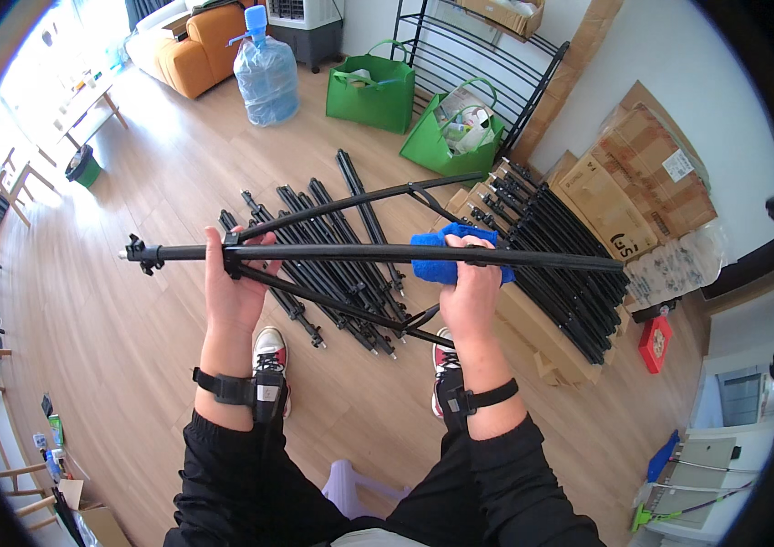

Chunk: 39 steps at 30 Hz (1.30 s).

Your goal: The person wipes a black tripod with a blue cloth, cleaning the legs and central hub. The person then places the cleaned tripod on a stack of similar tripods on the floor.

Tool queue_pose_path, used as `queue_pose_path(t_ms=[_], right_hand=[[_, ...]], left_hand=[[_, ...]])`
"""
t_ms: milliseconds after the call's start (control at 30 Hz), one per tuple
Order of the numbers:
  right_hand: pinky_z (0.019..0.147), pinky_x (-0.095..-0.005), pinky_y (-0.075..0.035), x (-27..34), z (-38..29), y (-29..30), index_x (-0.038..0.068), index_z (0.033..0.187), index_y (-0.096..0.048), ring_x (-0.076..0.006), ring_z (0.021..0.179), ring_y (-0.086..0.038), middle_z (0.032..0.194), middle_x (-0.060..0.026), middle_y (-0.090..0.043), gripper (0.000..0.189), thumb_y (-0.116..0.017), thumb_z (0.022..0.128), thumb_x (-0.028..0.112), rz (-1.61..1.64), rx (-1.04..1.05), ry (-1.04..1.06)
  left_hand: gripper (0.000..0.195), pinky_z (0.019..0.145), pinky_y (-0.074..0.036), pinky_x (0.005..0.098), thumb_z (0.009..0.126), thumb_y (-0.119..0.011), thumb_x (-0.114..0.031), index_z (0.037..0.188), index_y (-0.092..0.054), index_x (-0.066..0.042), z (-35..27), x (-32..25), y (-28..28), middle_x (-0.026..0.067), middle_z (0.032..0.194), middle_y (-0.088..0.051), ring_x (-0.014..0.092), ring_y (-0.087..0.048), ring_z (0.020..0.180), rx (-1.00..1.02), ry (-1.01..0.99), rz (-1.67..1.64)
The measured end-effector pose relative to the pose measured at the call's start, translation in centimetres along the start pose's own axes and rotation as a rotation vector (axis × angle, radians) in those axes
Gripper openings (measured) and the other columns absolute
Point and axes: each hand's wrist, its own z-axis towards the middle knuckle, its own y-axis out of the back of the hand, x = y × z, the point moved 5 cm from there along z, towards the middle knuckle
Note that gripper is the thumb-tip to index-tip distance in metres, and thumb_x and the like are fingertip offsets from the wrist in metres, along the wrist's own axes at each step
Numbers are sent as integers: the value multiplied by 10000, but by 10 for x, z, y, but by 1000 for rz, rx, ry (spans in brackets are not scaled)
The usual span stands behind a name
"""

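Note:
A black tripod light stand (pixel 332 253) lies level across the view before me, its legs spread apart to the right. My left hand (pixel 233 301), palm up, grips it at the leg collar near its left end, with the fingers behind the pole. A blue cloth (pixel 434 271) is wrapped around the stand's middle tube on the right. My right hand (pixel 472 294) clasps the cloth and tube together. Behind the stand, several folded black stands (pixel 332 225) lie on the floor. A further row of folded stands (pixel 557 253) rests on flattened cardboard (pixel 530 335).
Two green bags (pixel 370 102) stand by a black metal rack (pixel 482 61), near a water bottle with a pump (pixel 266 82). Cardboard boxes (pixel 653 171) lean at the right wall. A red box (pixel 655 345) lies on the floor. Between my legs is a lilac stool (pixel 346 489).

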Motion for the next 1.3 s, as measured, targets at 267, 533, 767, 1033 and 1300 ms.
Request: queue_pose_path(t_ms=[267, 533, 767, 1033, 1300], right_hand=[[1050, -526, -483, -5, 9, 22, 102, 1220, -734, -392, 1195, -621, 1173, -121, -677, 470, -708, 785, -76, -11, -141, 70], [1187, -548, -434, -3, 9, 32, 71, 1306, -750, -405, 1351, -592, 1310, -139, -674, 476, -670, 842, 0, 29, -152, 151], [1274, -585, -363, 3, 6, 20, 90, 1451, -709, -445, 1553, -471, 1566, -156, -619, 581, -794, 913, 292, 120, -53, 251], [1223, -541, -455, 21, -19, 15, 83, 1404, -740, -437, 1495, -553, 1512, -149, -684, 484, -671, 940, -36, 302, 272, 300], [807, -360, -584, -96, -32, 10, 59, 1252, -745, -149, 919, -729, 1089, -38, -781, 294, -755, 1021, 241, 833, 147, -902]], left_hand=[[571, 1026, -554, 527, 1082, -693, -556, 1279, -556, -38, 16, 6, 44, 138, 1180, -727, 296, -705, 1112, -187, 41, 69], [378, 1106, -495, 599, 1199, -459, -492, 1089, -541, -140, 27, 11, 67, 86, 1178, -747, 365, -686, 1273, -342, -4, -135], [395, 1066, -539, 678, 1210, -404, -486, 1041, -542, -156, 33, -5, 78, 94, 1137, -748, 410, -677, 1335, -397, -137, -204], [387, 1100, -563, 582, 1225, -373, -431, 1034, -531, -134, 39, -31, 94, 108, 1031, -722, 441, -681, 1316, -420, -274, -177], [361, 964, -564, 615, 1231, -316, -456, 1054, -491, -194, 43, -46, 111, 62, 981, -708, 424, -694, 1305, -434, -314, -143]])
